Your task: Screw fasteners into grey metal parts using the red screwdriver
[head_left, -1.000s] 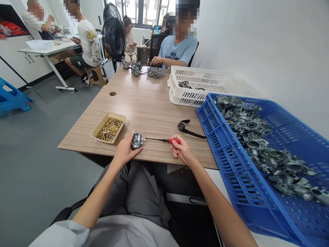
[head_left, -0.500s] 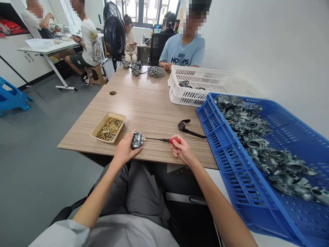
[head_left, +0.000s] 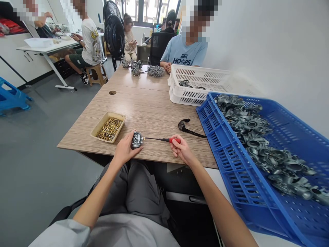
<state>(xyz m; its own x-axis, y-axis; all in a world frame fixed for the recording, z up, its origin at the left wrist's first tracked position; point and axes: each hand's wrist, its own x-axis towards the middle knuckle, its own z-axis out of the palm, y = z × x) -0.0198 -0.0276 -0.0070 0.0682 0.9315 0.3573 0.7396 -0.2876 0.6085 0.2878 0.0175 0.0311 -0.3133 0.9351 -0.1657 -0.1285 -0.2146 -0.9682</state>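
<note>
My left hand (head_left: 125, 148) grips a grey metal carburetor body (head_left: 137, 140) against the tabletop near its front edge, thumb and fingers on either side. In my right hand (head_left: 181, 148) is a screwdriver (head_left: 174, 140) with a red handle and a dark shaft. The shaft lies level, pointing left, and its tip meets a small brass piece (head_left: 144, 138) on the right side of the carburetor body. Just beyond my left hand stands a beige tray (head_left: 93, 133) holding many small brass parts (head_left: 110, 129).
To the right, a blue crate (head_left: 218, 144) holds many metal carburetor bodies (head_left: 253, 125). A white basket (head_left: 182, 97) sits behind it. A black wristwatch (head_left: 182, 126) lies beside the crate. More metal parts (head_left: 155, 71) are at the table's far end, where a person in blue (head_left: 183, 51) sits.
Both hands, the carburetor body and the screwdriver keep almost the same positions. The person across the table has shifted slightly to the right.
</note>
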